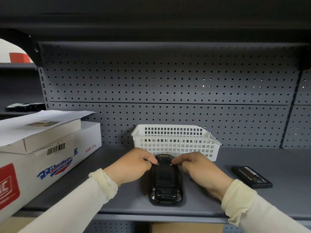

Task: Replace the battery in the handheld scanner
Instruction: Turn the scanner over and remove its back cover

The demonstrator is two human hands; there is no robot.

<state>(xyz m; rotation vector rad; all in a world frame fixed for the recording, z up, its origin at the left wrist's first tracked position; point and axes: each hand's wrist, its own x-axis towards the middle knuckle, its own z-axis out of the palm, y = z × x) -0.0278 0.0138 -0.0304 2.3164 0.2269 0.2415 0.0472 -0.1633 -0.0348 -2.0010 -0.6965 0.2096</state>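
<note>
The left hand (pixel 134 165) and right hand (pixel 198 167) are pinching latches on the scanner (pixel 165 180), lying face-down between them on the shelf (pixel 252 204). A battery (pixel 252 177) is lying right of the right hand. Next, probably lifting the cover.

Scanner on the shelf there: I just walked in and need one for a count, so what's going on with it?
A person has the scanner lying face down on the shelf, in front of a white basket. The left hand and right hand each have fingertips at the two small latches near its top end, apparently working the back cover. A loose battery lies on the shelf to the right, untouched. Whether that is the old or new one, I cannot tell.
</note>
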